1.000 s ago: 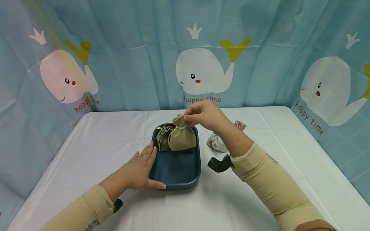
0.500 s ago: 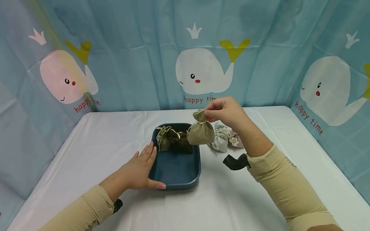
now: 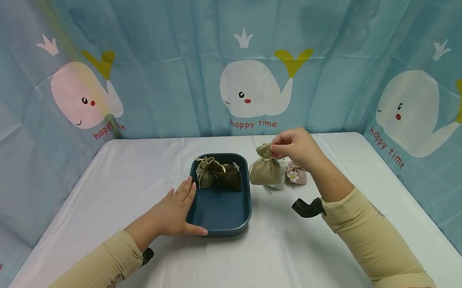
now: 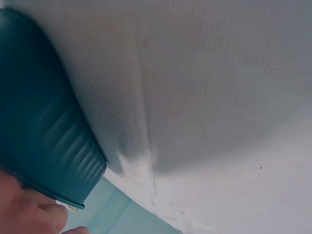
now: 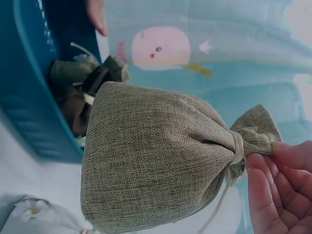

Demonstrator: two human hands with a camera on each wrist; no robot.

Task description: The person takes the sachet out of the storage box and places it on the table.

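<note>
My right hand (image 3: 300, 148) pinches the gathered neck of a tan drawstring pouch (image 3: 266, 171), just right of the blue tray (image 3: 224, 232). In the right wrist view the pouch (image 5: 156, 156) fills the middle, its cord tied below the thumb and fingers. Along the tray's left side rests my left hand (image 3: 172, 212), fingers straight and touching the rim. Inside the tray, at its far end, lie an olive pouch (image 3: 206, 180) and a dark brown pouch (image 3: 230, 178). The left wrist view shows the tray's outer wall (image 4: 48, 112) and some fingertips (image 4: 56, 214).
Right of the tray, a white pouch (image 3: 279, 186) is partly hidden behind the tan one. A pink pouch (image 3: 297, 174) with a white flower sits beside it. White cloth (image 3: 237, 276) covers the table, and a blue whale-print curtain (image 3: 172, 74) hangs around it.
My right hand has carried the tan pouch rightward from above the tray, uncovering the brown pouch, and then slightly lower beside the tray. The left hand has stayed in place.
</note>
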